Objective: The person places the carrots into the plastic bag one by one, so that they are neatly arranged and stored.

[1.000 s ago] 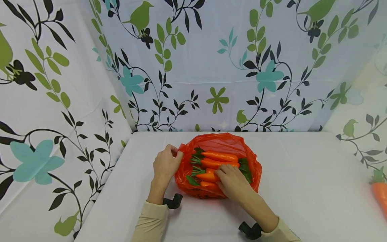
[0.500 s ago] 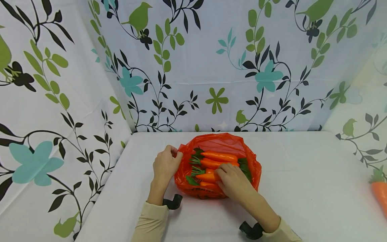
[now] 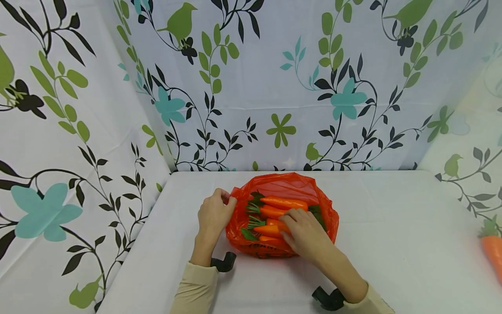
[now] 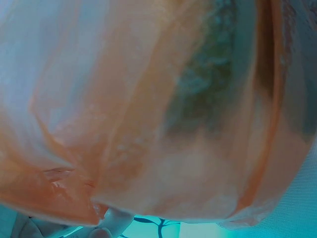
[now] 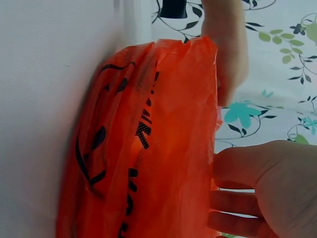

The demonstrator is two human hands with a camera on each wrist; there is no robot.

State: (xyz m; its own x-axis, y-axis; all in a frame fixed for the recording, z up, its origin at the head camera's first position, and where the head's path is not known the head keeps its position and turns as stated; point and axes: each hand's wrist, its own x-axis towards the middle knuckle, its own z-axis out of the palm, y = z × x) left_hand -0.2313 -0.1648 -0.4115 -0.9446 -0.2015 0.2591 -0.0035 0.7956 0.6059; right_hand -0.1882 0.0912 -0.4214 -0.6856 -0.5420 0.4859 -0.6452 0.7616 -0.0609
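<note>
A red plastic bag (image 3: 332,222) lies wide-mouthed on the table, with several orange carrots (image 3: 284,202) with green tops side by side inside. At the bag's left rim, my left hand (image 3: 213,214) pinches the plastic between thumb and fingers. My right hand (image 3: 310,235) reaches over the near right rim, its fingers curled on a carrot (image 3: 267,230) near the middle of the pile. In the right wrist view, the bag's wall (image 5: 183,139) hides the fingertips. Thin plastic (image 4: 148,163) fills most of the left wrist view, a dark green patch behind it.
The white table (image 3: 392,226) extends on both sides of the bag. Behind it hangs a cloth (image 3: 251,87) printed with leaves and birds. A blurred carrot shape (image 3: 492,253) shows at the far right edge. Black wrist mounts (image 3: 224,261) sit by both wrists.
My right hand has shifted slightly to the right and up over the carrots. My left hand and the bag have stayed nearly still.
</note>
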